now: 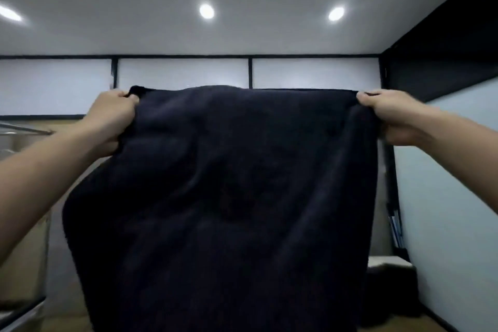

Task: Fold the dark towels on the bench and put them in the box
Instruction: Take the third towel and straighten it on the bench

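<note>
At top-left corner of dark towel (223,183), gripped in left hand (114,116); top edge stretched level across to top-right corner, gripped in right hand (390,118). Held aloft, long axis hanging straight down beneath both grips, neither hand nearer.

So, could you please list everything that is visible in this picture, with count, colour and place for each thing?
dark navy cloth towel: one, dark navy, held up in the middle, hanging from its top corners.
round ceiling lights: three, white and lit, overhead.
frosted wall panels: three, white in black frames, behind the towel's top edge.
thin metal bar: one, grey, far left at mid height.
low dark object: one, dark with a white top, lower right; what it is cannot be told.
pale blue wall: one, right side.
left hand: one, grips the towel's top left corner.
right hand: one, grips the towel's top right corner.
</note>
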### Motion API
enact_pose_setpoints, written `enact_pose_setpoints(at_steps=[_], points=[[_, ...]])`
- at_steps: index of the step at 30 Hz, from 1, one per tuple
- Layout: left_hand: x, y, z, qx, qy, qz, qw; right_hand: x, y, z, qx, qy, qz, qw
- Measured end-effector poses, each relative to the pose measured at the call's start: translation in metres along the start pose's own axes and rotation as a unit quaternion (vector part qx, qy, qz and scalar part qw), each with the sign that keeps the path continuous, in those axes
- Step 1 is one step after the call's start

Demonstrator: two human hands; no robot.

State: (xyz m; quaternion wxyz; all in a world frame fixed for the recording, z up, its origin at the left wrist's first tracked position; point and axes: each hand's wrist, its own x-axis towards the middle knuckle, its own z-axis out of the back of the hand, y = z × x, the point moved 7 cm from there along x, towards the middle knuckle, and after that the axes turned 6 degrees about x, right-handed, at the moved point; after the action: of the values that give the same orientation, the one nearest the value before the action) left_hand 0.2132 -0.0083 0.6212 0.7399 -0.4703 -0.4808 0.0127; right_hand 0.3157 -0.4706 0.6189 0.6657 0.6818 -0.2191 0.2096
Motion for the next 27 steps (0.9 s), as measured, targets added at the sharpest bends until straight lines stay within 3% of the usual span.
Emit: enact_pose_setpoints(at_steps=[3,5,7,9,11,13,16,18,20,22,24,27], points=[[-0.053,0.056,-0.032,0.031,0.135,0.131,0.982,-0.036,-0.094,-0.015,-0.091,0.075,-0.102,0.988],[-0.08,0.096,-0.03,0.074,0.167,0.159,0.97,-0.068,-0.146,-0.007,-0.192,0.117,-0.147,0.963],[-0.1,0.123,-0.024,0.1,0.206,0.156,0.961,-0.097,-0.177,-0.005,-0.223,0.185,-0.2,0.936],[-0.095,0.123,-0.015,0.042,0.168,0.155,0.973,-0.094,-0.167,-0.009,-0.142,0.201,-0.199,0.949],[-0.085,0.119,-0.019,-0.081,0.09,0.168,0.978,-0.062,-0.147,0.002,0.004,0.108,-0.18,0.978],[-0.102,0.124,-0.046,-0.142,0.144,0.178,0.963,-0.054,-0.147,0.002,0.117,0.079,-0.2,0.97],[-0.195,0.19,-0.086,-0.17,0.312,0.277,0.893,-0.121,-0.253,-0.016,0.042,0.205,-0.304,0.93],[-0.283,0.25,-0.096,-0.14,0.405,0.372,0.823,-0.219,-0.345,-0.031,-0.037,0.267,-0.405,0.874],[-0.36,0.301,-0.092,-0.075,0.461,0.423,0.777,-0.308,-0.408,-0.035,-0.026,0.246,-0.463,0.851],[-0.424,0.333,-0.082,0.005,0.491,0.444,0.749,-0.366,-0.454,-0.027,-0.004,0.192,-0.509,0.839],[-0.485,0.355,-0.071,0.054,0.51,0.476,0.714,-0.411,-0.485,-0.01,-0.063,0.177,-0.529,0.828],[-0.548,0.368,-0.057,0.055,0.438,0.555,0.705,-0.492,-0.526,0.004,-0.193,0.233,-0.571,0.763]])
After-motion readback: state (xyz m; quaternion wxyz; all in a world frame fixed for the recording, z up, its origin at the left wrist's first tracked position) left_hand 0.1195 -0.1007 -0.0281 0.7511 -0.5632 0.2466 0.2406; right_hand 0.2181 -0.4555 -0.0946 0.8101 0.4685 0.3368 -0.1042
